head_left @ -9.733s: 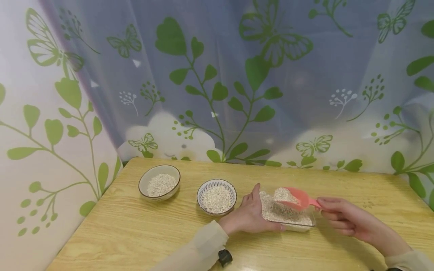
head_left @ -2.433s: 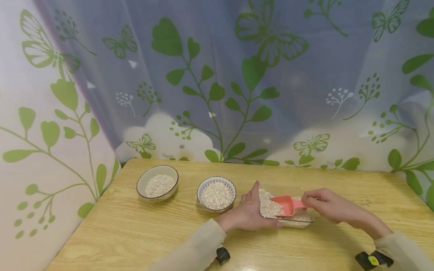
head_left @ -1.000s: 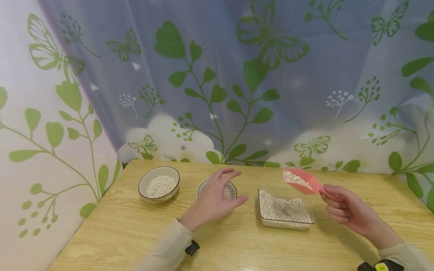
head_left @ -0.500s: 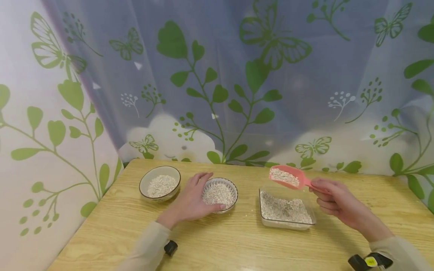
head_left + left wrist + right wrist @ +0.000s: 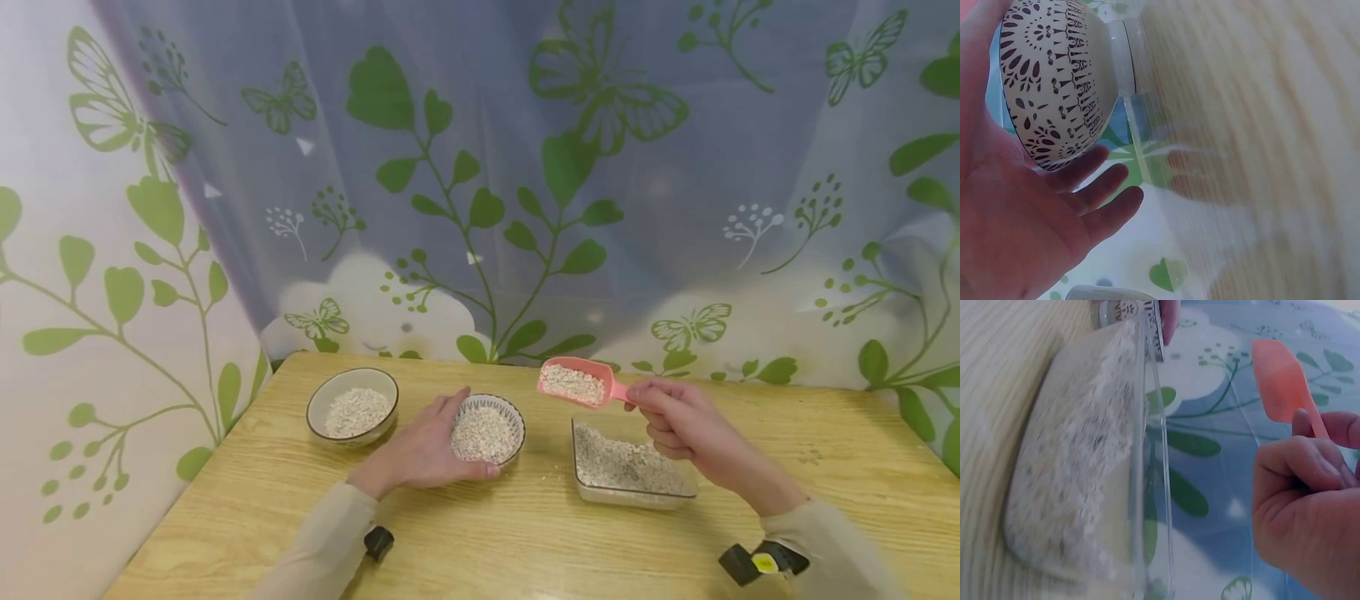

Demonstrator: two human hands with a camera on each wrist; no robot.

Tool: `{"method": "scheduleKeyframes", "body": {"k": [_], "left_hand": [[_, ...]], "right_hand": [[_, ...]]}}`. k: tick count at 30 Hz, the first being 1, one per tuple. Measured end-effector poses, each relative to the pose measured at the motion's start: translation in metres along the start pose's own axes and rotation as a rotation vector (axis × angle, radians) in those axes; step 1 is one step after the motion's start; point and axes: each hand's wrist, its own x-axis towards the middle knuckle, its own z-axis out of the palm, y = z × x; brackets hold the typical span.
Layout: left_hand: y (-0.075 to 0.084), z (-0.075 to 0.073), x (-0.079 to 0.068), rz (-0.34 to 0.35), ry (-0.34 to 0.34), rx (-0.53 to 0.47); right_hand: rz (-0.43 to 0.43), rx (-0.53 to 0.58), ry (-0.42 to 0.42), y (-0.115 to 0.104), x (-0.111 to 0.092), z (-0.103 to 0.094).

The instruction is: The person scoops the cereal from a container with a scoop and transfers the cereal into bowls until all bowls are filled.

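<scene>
My left hand holds a small patterned bowl of oats from its left side, the thumb along the near rim and the fingers toward the far side. In the left wrist view, several outstretched fingers show beyond the bowl. My right hand grips the handle of a pink scoop, its fingers curled around it. Oat flakes fill the scoop's hollow. The scoop hangs between the bowl and a rectangular glass container, above the table. Oats lie in the container, lower along its far side.
A second, larger bowl with oats stands at the left, close to my left hand. A few flakes lie on the wooden table between the small bowl and the container. A printed curtain hangs behind the table's far edge.
My left hand has left the glass container and moved left to the small bowl. The scoop dug into the oats, rose loaded, and has moved left with my right hand.
</scene>
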Motion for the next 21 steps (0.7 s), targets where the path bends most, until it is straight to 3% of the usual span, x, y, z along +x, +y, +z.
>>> {"method": "scheduleKeyframes", "body": {"k": [7, 15, 18, 21], "left_hand": [[-0.003, 0.001, 0.002, -0.015, -0.047, -0.059], [-0.003, 0.001, 0.003, 0.017, -0.057, -0.112], [-0.003, 0.000, 0.004, 0.022, -0.063, -0.120], [-0.004, -0.001, 0.003, 0.025, -0.070, -0.123]], "right_hand": [[0.017, -0.080, 0.056, -0.004, 0.011, 0.019], [0.034, -0.309, 0.108, -0.002, 0.022, 0.043], [0.002, -0.423, 0.115, 0.001, 0.027, 0.052], [-0.092, -0.556, 0.114, 0.005, 0.033, 0.064]]}}
